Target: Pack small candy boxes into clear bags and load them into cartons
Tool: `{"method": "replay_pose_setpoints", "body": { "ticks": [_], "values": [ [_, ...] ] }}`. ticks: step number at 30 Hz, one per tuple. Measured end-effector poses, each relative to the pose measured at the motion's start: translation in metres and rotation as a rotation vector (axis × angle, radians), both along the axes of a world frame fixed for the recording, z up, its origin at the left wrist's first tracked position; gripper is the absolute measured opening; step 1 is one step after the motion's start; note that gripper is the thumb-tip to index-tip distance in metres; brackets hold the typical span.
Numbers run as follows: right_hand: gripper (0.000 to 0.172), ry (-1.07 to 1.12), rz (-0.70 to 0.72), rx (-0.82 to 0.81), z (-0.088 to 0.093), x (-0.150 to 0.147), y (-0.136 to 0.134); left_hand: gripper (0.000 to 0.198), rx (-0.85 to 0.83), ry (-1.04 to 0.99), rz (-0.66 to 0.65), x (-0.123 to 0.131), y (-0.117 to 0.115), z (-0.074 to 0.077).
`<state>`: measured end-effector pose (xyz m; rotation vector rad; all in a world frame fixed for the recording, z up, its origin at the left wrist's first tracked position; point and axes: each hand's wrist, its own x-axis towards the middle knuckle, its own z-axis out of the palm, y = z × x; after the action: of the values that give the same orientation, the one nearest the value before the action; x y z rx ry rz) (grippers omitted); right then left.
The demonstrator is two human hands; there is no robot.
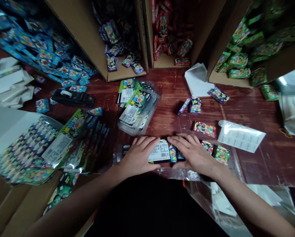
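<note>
My left hand (139, 155) lies flat, fingers spread, on a clear plastic packet (160, 152) with a white barcode label, at the near edge of the dark red table (256, 108). My right hand (193, 153) rests on the same packet's right end, fingers stretched over small coloured boxes (173, 154) inside it. Loose small boxes, red (204, 128) and green (221, 154), lie just right of that hand. A stack of filled clear packets (137, 107) sits beyond my hands.
Open cardboard cartons at the back hold blue (51, 56), purple (115, 49), red (165, 33) and green (241, 56) small boxes. A black tape dispenser (72, 97) lies left. More filled packets (70, 144) pile at the left; a sticker sheet (239, 135) lies right.
</note>
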<state>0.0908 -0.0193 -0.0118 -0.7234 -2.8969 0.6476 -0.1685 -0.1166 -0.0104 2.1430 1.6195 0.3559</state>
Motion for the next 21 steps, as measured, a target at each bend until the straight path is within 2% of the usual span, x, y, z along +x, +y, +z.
{"method": "replay_pose_setpoints", "body": {
  "ticks": [2,4,7,10,15,18,21],
  "values": [
    [0.114,0.0,-0.042,0.036,0.0,0.01,0.002,0.094,-0.009,0.024,0.007,0.0,0.001,-0.001],
    [0.116,-0.015,-0.072,0.063,0.002,0.024,0.006,0.094,-0.013,0.043,0.011,-0.002,0.002,-0.001],
    [0.096,-0.037,-0.091,0.05,0.006,0.037,0.011,0.092,-0.011,0.052,0.009,-0.002,0.003,-0.002],
    [0.083,-0.009,-0.066,-0.005,0.006,0.033,0.013,0.092,-0.011,0.052,-0.015,0.002,0.005,-0.003],
    [0.072,0.094,0.001,-0.071,0.001,0.02,0.011,0.092,-0.013,0.048,-0.025,0.01,0.008,-0.006],
    [0.067,0.125,-0.004,-0.078,-0.001,0.022,0.007,0.093,-0.002,0.036,0.006,0.009,0.009,-0.006],
    [0.062,0.138,0.026,-0.092,-0.001,0.026,0.005,0.09,0.009,0.007,-0.04,0.008,0.009,-0.004]
  ]
}}
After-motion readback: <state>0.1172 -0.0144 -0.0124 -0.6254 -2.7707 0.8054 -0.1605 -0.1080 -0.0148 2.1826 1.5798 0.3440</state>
